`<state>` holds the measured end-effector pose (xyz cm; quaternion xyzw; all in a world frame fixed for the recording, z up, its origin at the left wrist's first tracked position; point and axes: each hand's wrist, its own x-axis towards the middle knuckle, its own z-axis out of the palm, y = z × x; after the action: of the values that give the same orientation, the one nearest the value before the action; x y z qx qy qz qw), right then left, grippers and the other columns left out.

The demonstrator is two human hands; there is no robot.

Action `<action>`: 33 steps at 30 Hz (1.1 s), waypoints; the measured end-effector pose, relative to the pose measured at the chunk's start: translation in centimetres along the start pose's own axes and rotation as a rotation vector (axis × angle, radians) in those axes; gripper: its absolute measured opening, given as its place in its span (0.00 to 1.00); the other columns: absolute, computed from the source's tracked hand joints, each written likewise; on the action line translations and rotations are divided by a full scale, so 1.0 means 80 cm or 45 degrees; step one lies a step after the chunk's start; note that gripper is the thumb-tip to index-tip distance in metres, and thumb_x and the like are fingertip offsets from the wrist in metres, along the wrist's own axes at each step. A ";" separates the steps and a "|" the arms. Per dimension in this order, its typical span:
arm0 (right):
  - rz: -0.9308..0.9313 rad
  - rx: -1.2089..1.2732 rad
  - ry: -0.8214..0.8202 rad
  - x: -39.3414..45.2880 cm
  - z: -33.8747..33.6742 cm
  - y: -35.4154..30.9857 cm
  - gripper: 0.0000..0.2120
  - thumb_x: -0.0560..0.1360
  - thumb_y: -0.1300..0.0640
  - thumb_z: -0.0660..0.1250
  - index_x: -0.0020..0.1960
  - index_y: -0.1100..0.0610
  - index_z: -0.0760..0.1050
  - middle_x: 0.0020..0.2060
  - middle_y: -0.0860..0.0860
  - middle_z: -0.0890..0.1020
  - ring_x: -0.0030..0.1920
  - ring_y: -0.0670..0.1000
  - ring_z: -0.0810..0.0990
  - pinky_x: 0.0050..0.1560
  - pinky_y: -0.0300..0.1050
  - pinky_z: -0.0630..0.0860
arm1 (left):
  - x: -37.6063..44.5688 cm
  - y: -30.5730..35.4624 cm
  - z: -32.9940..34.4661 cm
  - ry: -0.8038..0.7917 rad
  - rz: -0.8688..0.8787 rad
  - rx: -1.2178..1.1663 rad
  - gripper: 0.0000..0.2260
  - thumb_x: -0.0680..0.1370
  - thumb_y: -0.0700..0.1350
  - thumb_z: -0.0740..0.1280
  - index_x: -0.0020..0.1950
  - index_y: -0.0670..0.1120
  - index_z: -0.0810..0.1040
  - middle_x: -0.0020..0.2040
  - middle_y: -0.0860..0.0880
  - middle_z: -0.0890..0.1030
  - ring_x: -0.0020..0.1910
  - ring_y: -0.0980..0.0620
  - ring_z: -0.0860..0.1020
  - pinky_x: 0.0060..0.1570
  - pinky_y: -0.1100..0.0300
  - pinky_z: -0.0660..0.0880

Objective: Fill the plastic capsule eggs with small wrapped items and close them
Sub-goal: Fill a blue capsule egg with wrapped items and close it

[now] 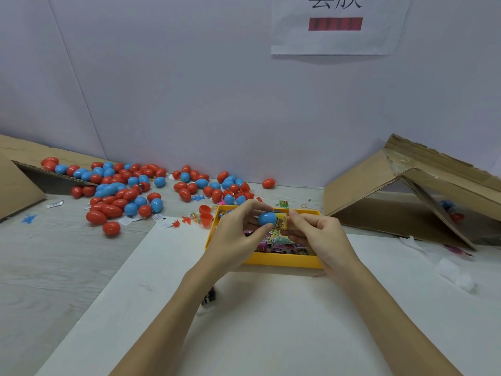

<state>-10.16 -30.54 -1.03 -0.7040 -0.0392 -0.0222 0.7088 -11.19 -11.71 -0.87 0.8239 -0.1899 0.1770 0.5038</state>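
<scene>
My left hand [238, 234] grips a blue egg half [267, 218] between thumb and fingers, above the yellow tray [282, 261]. My right hand [314, 234] pinches a small yellow wrapped item [282, 221] whose end sits at the mouth of the blue half. The tray holds several small wrapped packets [279, 244]. Two open red egg halves [206, 214] lie just left of the tray.
A big scatter of red and blue eggs [122, 188] covers the table's back left. A tipped cardboard box [412, 196] lies at the right, another cardboard flap [16, 185] at the far left. A white sheet [244, 321] lies under my arms. Small toys [187, 219] lie near the tray.
</scene>
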 end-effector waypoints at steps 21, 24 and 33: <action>-0.245 -0.105 0.009 -0.005 0.000 0.002 0.09 0.75 0.55 0.76 0.55 0.48 0.85 0.48 0.43 0.87 0.51 0.45 0.86 0.45 0.37 0.82 | 0.001 0.002 0.003 0.030 -0.152 -0.245 0.14 0.77 0.42 0.75 0.62 0.45 0.80 0.54 0.52 0.84 0.52 0.56 0.84 0.53 0.62 0.81; -0.260 -0.114 0.023 -0.006 0.000 0.002 0.09 0.76 0.55 0.76 0.55 0.46 0.85 0.49 0.42 0.87 0.51 0.44 0.86 0.46 0.37 0.82 | 0.001 0.002 0.003 0.029 -0.169 -0.262 0.14 0.77 0.42 0.75 0.62 0.45 0.80 0.54 0.52 0.84 0.52 0.56 0.84 0.53 0.62 0.81; -0.169 -0.053 -0.008 -0.009 0.002 -0.006 0.11 0.76 0.56 0.75 0.58 0.54 0.85 0.49 0.47 0.88 0.49 0.48 0.87 0.42 0.36 0.81 | 0.000 0.005 0.000 0.005 -0.104 -0.284 0.15 0.77 0.40 0.75 0.63 0.46 0.81 0.56 0.52 0.84 0.54 0.55 0.84 0.56 0.57 0.82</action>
<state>-10.95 -30.43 -0.64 -0.7145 -0.0874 -0.0676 0.6909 -11.38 -11.87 -0.51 0.7694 -0.1737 0.1357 0.5995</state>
